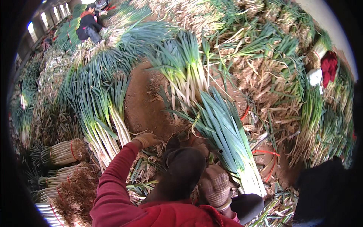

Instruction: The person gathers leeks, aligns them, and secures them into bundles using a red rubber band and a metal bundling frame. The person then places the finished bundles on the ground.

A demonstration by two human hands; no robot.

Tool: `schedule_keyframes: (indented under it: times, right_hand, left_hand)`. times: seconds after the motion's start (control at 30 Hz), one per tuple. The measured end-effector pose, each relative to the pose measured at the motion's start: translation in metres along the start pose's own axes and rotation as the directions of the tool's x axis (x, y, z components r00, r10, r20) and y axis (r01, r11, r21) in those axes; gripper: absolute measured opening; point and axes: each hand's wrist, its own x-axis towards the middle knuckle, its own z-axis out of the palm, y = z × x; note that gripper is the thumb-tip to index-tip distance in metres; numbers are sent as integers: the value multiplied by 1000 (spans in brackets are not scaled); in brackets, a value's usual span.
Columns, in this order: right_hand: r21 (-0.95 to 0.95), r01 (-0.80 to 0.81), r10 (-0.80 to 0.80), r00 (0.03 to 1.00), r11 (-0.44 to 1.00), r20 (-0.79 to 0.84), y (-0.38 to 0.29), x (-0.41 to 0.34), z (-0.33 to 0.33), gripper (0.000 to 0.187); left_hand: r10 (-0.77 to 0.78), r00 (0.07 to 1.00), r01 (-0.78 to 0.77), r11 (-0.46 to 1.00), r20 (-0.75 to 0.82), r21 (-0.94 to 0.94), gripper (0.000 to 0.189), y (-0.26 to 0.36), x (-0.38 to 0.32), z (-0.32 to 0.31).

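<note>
My left hand (147, 140), in a tan glove, reaches out over the dirt floor by the root ends of a row of large green onions (99, 124). Its fingers point right, and what lies under them is hidden. Close to my body, my right hand (216, 183) wears a ribbed glove and is blurred; its fingertips cannot be made out. Beside it, a loose bundle of green onions (231, 136) lies slantwise, white stems toward me and leaves pointing away. Another bunch (187, 72) rests farther off on the dirt.
Bundles tied with red bands (61, 153) are stacked at left, roots facing right. Red strapping (268, 153) lies right of the loose bundle. Dry husks and trimmed leaves (258, 76) heap at the right. A co-worker (89, 25) bends low at the far left.
</note>
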Motion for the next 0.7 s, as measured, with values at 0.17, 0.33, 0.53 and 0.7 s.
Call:
schedule_keyframes:
  times: [0.17,0.33,0.53,0.7]
  right_hand:
    - [64,-14,-1,974,998,228,12,69,71,41]
    - [452,-411,268,899,792,347,78,123,140,40]
    - [294,-442,373,890,848,261,222,203,266,48]
    - [-66,-713,709,674,698,208,341,271,358,63]
  left_hand:
    - [470,877,-390,819,-102,420,38,-37,93,15]
    - [264,915,-401,685,-307,-608,46,-65,230,10]
    - [-119,931,-366,-317,-346,-875,60,-20,327,-9]
    - [-351,925,-271,-331,-148,-904,76,1,369,-10]
